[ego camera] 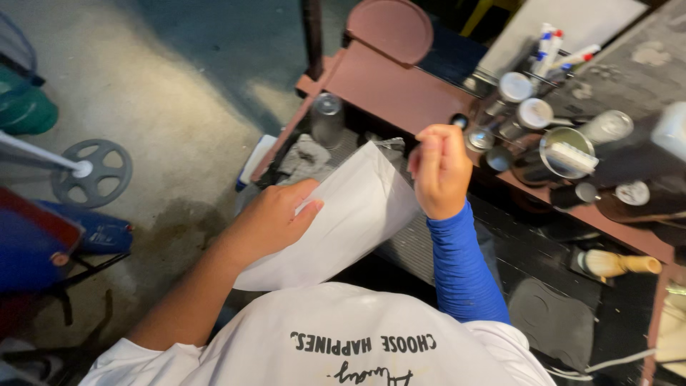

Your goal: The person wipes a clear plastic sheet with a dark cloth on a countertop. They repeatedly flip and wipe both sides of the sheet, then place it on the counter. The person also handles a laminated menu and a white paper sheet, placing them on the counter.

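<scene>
over dark counter: left hand grips white bag; right hand pinches its edge.

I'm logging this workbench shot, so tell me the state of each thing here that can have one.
White paper bag: held up off the bench, slanted.
Left hand: grip on the bag's side.
Right hand: closed at the bag's top corner.
Metal cans: upright, lids on.
Brush: lying on its side.
Round brown lid: lying flat on the ledge.
</scene>
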